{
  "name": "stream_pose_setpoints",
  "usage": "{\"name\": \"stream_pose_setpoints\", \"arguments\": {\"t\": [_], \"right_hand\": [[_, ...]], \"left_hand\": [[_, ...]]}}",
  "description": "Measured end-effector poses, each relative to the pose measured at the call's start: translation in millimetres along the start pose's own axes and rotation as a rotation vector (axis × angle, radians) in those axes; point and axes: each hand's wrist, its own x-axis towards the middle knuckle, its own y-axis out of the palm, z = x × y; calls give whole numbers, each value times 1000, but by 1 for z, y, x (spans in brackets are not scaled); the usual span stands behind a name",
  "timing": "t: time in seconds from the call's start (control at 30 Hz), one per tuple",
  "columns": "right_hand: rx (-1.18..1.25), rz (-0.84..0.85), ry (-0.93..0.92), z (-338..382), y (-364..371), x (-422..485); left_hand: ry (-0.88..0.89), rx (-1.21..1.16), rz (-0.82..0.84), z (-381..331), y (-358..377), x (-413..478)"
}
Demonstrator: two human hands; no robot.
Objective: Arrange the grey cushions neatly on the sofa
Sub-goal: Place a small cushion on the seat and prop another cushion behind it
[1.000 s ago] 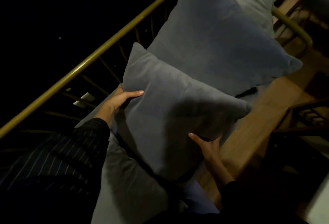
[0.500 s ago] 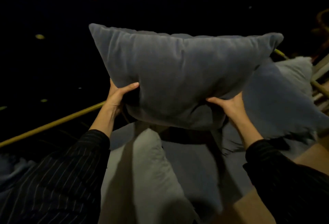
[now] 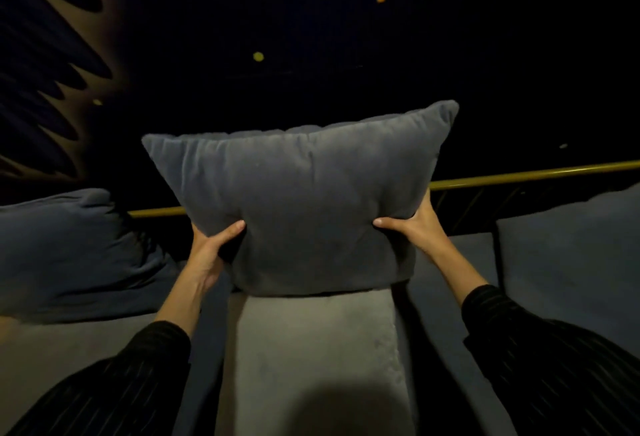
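I hold a grey cushion (image 3: 304,200) upright in the middle of the view, in front of the sofa's brass back rail (image 3: 519,176). My left hand (image 3: 211,248) grips its lower left side and my right hand (image 3: 412,227) grips its lower right side. Its bottom edge sits at the far end of a paler grey cushion (image 3: 311,349) that lies flat below it. A darker, crumpled cushion (image 3: 69,255) rests at the left, and another large cushion (image 3: 571,262) leans at the right.
The sofa seat (image 3: 52,349) shows pale at the lower left. Behind the rail everything is dark, with a few small orange light spots (image 3: 258,56). A pale zigzag pattern (image 3: 65,65) shows at the upper left.
The view has swung to face the sofa back squarely. The held cushion has come down from mid-air and now stands against the rail, above the pale flat cushion.
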Motion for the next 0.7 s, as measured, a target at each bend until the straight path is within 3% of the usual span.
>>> {"name": "stream_pose_setpoints", "arguments": {"t": [0.13, 0.3, 0.47, 0.57, 0.63, 0.7], "right_hand": [[-7, 102, 89, -25, 13, 15], [-11, -7, 232, -68, 15, 1], [-87, -94, 186, -77, 22, 6], [-79, -164, 182, -85, 32, -12], [-70, -197, 269, -107, 40, -40], [-117, -107, 462, -134, 46, -73]], "left_hand": [[-82, 74, -1, 36, -10, 11], [-108, 225, -29, 65, 8, 18], [-156, 324, -87, 65, 21, 30], [-90, 398, -152, 80, 19, 12], [-103, 501, -150, 108, 6, -13], [-264, 651, -158, 140, -18, -39]]}}
